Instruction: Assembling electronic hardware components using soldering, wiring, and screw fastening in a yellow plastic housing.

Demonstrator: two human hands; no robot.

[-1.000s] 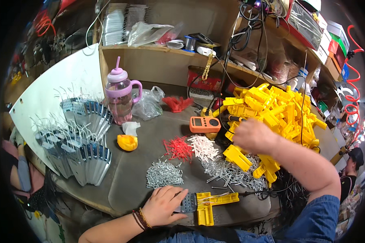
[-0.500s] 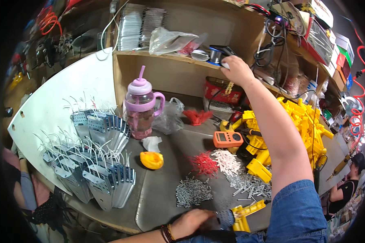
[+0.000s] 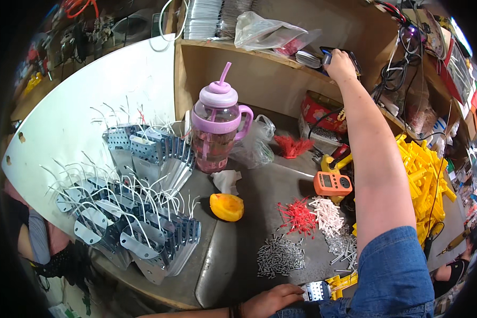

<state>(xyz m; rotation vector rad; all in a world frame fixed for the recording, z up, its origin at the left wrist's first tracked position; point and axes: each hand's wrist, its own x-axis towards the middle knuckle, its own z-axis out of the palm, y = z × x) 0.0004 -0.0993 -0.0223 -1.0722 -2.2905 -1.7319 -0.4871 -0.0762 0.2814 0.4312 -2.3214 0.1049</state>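
High on the wooden shelf, my right hand (image 3: 341, 67) is closed around a spool of wire (image 3: 327, 56); its blue rim shows at the fingertips and the rest is hidden by the hand. At the table's front edge, my left hand (image 3: 273, 301) grips the near end of a perforated metal plate (image 3: 316, 291). A yellow plastic piece (image 3: 343, 283) adjoins that plate, partly covered by my right sleeve. Just beyond the left hand lies a heap of small metal screws (image 3: 281, 256). Red sleeves (image 3: 299, 217) and pale sleeves (image 3: 328, 217) form small piles behind it.
Metal plates with white wires (image 3: 138, 228) crowd the left. A purple-lidded jug (image 3: 215, 130) stands behind a piece of orange fruit (image 3: 227, 207). An orange meter (image 3: 333, 184) sits near my right forearm. Yellow plastic parts (image 3: 423, 180) are heaped at right; cables (image 3: 400, 74) hang above.
The view has shifted, so the bench things appear farther right. My right hand has lifted the spool from its spot on the shelf. The metal plate at my left hand has turned and shows its holes.
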